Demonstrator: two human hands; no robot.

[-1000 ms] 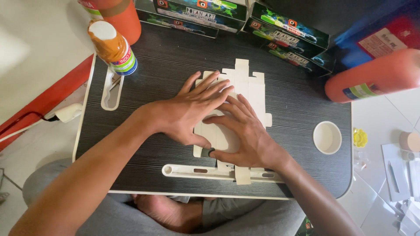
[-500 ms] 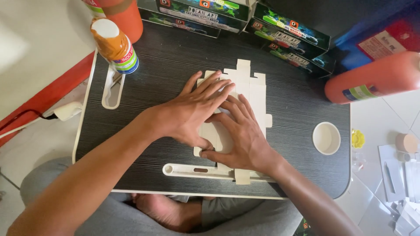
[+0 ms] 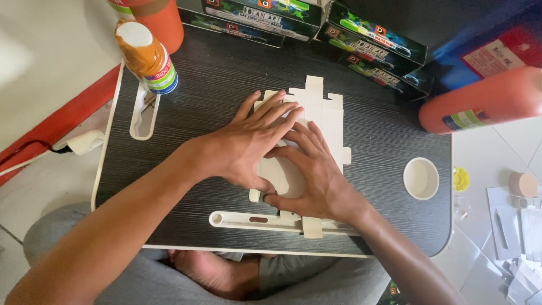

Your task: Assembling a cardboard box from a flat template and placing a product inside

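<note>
Head view shows us both hands pressed flat on a pale cardboard cutout [image 3: 322, 116] that lies unfolded on a dark lap desk [image 3: 226, 96]. Our left hand [image 3: 245, 147] lies palm down with fingers spread and straight, holding nothing, only pushing on the cutout's near left part. Our right hand [image 3: 313, 175] sits just beside it, partly under the left fingertips, also flat and open, its thumb along the cutout's lower edge. Beyond the fingertips the rest of the cutout runs away from us, its tabs sticking out. Just below the right wrist a white slot [image 3: 248, 219] in the desk holds one tab. Well to the right of the hands is a round white cup hole [image 3: 420, 178]; farther right lies an orange bottle [image 3: 485, 101]. Up and left of the left hand stands a glue bottle [image 3: 148, 56], and printed boxes [image 3: 372, 42] line the far edge.
</note>
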